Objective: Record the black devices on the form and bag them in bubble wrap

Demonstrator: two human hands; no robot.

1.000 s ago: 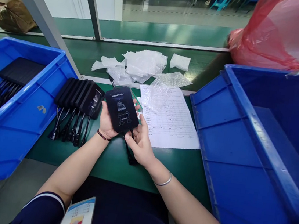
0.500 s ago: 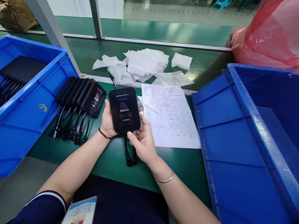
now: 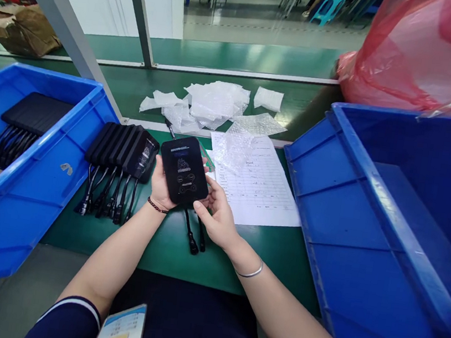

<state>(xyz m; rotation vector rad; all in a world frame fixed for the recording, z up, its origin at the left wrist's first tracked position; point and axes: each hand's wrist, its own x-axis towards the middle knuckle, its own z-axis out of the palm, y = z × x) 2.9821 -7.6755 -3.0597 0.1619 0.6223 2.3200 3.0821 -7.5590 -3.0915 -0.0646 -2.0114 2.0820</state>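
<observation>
A flat black box-shaped electronic device (image 3: 184, 170) with printed markings on its face rests in both hands above the green bench (image 3: 155, 254). My left hand (image 3: 161, 185) is closed around its left side, partly hidden beneath it. My right hand (image 3: 218, 215) grips the lower right corner, thumb near the bottom edge. Two black cables with plug connectors (image 3: 193, 245) hang from the device's lower end. Just left of my left hand stands a row of several similar black devices (image 3: 121, 149), their cables pointing toward me.
At left, a blue bin (image 3: 39, 182) contains more black devices (image 3: 36, 111). Another blue bin (image 3: 313, 226) stands at right, with a red plastic bag (image 3: 417, 61) behind it. Printed sheets (image 3: 263, 197) lie right of my hands; bubble-wrap pieces (image 3: 218, 103) are scattered beyond. A metal post (image 3: 68, 18) rises at left.
The device has tilted slightly, and its face markings look dimmer. Both hands keep their hold. The whole view has shifted slightly, with the bench scene lower in the picture.
</observation>
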